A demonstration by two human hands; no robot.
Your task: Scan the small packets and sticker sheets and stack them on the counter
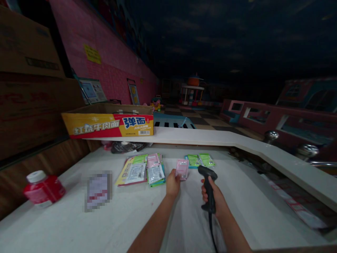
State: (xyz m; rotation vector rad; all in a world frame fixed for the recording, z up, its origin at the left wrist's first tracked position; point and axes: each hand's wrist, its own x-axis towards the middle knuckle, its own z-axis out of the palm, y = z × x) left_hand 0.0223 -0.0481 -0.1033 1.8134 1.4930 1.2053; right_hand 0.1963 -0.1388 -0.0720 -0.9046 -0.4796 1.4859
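Note:
Between the fingers of my left hand [173, 184] is a small pink packet [182, 169], raised just over the white counter. My right hand [216, 196] is wrapped round the handle of a black barcode scanner [209, 188], whose head points toward the packet side; its cable runs down toward me. To the left lie piles of flat packets [135, 172] in yellow, green, pink and silver. Behind the scanner rest a few green packets [195, 160] with blue edges.
A red bottle [44, 189] with a white cap stands at the left, beside a blurred-out card [98, 189]. A yellow-and-red carton [110, 123] sits on the raised ledge [195, 136]. Brown boxes [28, 88] are stacked at far left. Plastic-wrapped items [295, 203] lie under the right ledge.

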